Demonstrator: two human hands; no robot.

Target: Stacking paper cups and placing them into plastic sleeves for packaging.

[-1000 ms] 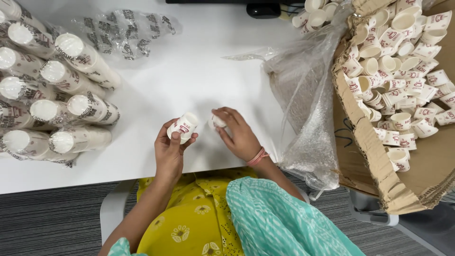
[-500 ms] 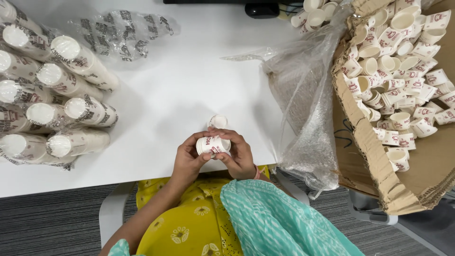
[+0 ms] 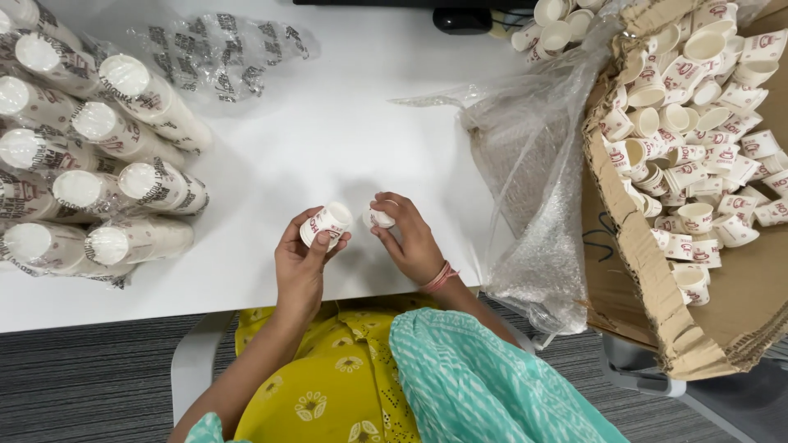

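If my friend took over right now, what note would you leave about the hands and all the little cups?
Left hand: holds one small paper cup over the white table.
Right hand: holds a second cup, close beside the first, not joined.
Done: wrapped cup stacks lie piled at the table's left.
Left: many loose cups fill the cardboard box on the right; a clear plastic bag lies beside it.

Wrapped sleeves of stacked white paper cups (image 3: 90, 156) lie piled on the left of a white table (image 3: 328, 131), beside an empty printed plastic wrapper (image 3: 222, 49). A crumpled clear plastic bag (image 3: 533, 180) drapes against a torn brown cardboard box (image 3: 648, 271) heaped with loose printed paper cups (image 3: 698, 139).
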